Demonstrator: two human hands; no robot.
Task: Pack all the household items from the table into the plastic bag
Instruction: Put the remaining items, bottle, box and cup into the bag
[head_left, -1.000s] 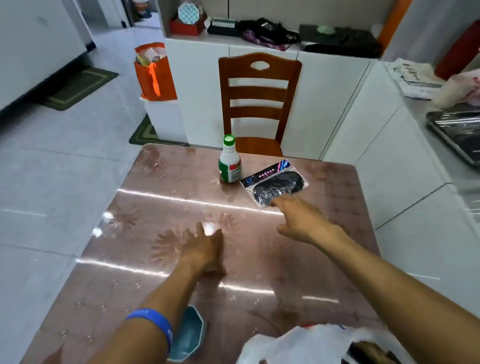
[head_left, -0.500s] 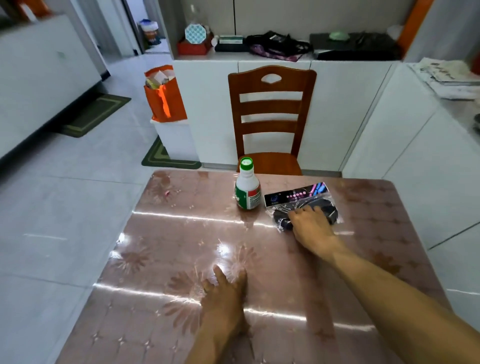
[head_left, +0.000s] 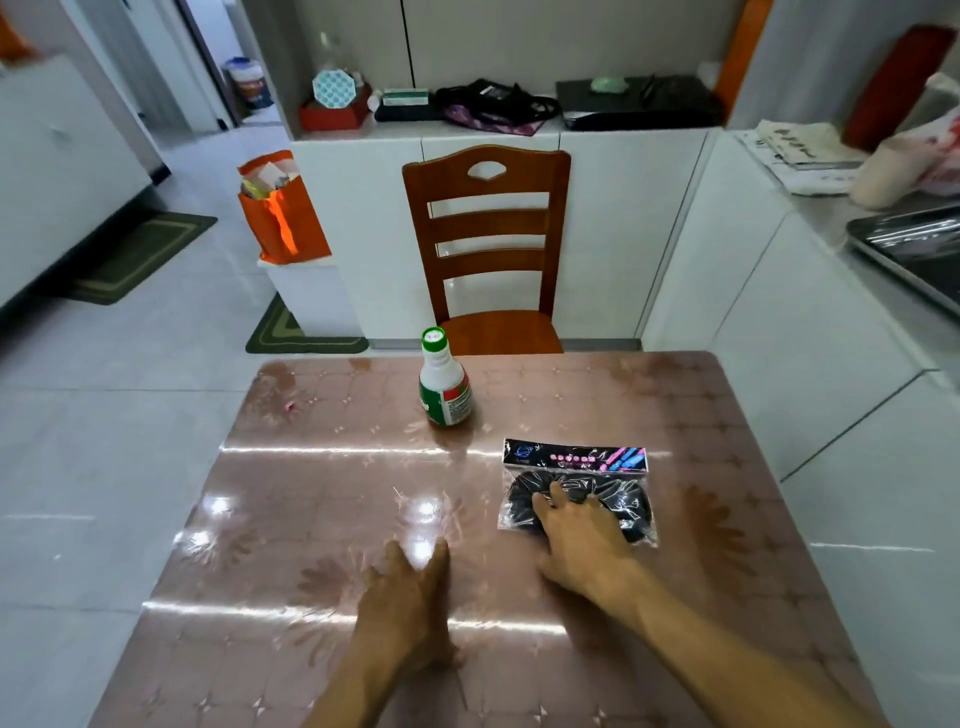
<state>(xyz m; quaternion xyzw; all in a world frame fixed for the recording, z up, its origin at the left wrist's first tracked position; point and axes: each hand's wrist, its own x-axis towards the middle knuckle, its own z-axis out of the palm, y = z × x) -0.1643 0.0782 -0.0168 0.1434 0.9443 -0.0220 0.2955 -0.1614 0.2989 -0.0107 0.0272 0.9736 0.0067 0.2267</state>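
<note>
Right hand (head_left: 582, 545) pressing packet (head_left: 576, 488), black item inside

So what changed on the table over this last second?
The right hand reached forward onto the clear plastic packet with black contents and dragged it nearer, away from the green-capped white bottle; its fingers now press on it. The left hand stayed flat on the glossy brown table; the bottle stayed put.

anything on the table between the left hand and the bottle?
Nothing. In the head view, the stretch of table from the left hand up to the bottle is bare, only glare on it. The packet lies off to the right.
</note>
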